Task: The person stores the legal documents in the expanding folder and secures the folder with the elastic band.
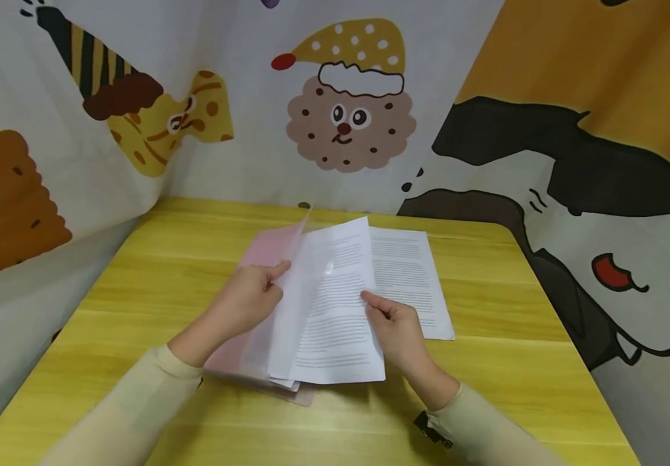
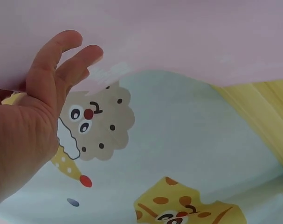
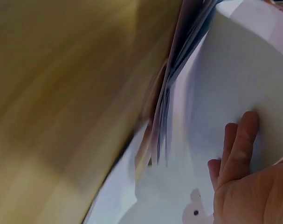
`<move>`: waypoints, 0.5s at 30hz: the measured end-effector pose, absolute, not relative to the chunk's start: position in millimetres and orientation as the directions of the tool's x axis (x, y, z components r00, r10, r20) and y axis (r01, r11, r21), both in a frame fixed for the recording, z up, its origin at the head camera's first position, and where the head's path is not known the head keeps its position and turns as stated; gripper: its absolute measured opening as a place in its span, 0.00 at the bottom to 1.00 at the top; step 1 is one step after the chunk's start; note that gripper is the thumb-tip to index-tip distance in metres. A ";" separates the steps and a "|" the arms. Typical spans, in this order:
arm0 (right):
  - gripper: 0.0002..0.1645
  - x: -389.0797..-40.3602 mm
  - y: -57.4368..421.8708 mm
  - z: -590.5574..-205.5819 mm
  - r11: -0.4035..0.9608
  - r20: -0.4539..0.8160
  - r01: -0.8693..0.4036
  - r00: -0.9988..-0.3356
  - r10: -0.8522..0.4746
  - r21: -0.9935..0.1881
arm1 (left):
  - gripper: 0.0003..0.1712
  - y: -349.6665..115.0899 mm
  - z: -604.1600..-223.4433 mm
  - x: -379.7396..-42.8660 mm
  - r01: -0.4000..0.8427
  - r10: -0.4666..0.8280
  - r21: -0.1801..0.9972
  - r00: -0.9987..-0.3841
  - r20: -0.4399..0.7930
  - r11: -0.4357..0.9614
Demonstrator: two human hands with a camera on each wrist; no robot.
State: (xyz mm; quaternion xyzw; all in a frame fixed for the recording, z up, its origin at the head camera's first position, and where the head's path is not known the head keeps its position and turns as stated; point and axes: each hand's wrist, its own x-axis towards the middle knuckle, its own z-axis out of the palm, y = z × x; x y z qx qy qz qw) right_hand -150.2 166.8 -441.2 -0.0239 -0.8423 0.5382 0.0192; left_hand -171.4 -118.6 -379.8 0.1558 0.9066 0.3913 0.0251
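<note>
A pink folder with clear sleeves stands partly open on the table. My left hand holds its raised clear leaf by the upper part. In the left wrist view, the fingers of that hand reach along a pinkish sheet. A white printed sheet lies partly behind the clear leaf, its left side covered. My right hand pinches its right edge between thumb and forefinger. The right wrist view shows the other fingers against the sheet's pale back.
Another printed sheet lies on the yellow wood-grain table, right of the folder and partly behind the held page. More paper edges show at the folder's bottom. A cartoon-printed curtain hangs behind the table.
</note>
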 end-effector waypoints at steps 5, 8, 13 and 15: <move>0.19 -157.6 162.7 -442.1 0.374 0.006 0.030 -0.995 0.096 -0.927 | 0.33 -118.7 -377.3 -170.4 0.240 0.273 0.706 -0.960 0.069 0.667; 0.19 -156.1 167.3 -441.5 0.333 -0.015 0.057 -0.992 0.125 -0.941 | 0.32 -115.0 -373.7 -171.4 0.242 0.269 0.705 -0.960 0.075 0.667; 0.22 -146.0 150.7 -448.0 0.201 -0.052 0.059 -0.998 0.040 -0.978 | 0.31 -107.8 -371.4 -174.2 0.256 0.277 0.715 -0.957 0.091 0.651; 0.23 -142.8 137.7 -450.5 0.174 -0.073 0.065 -0.996 -0.042 -0.983 | 0.30 -104.8 -372.1 -173.6 0.257 0.277 0.722 -0.956 0.093 0.642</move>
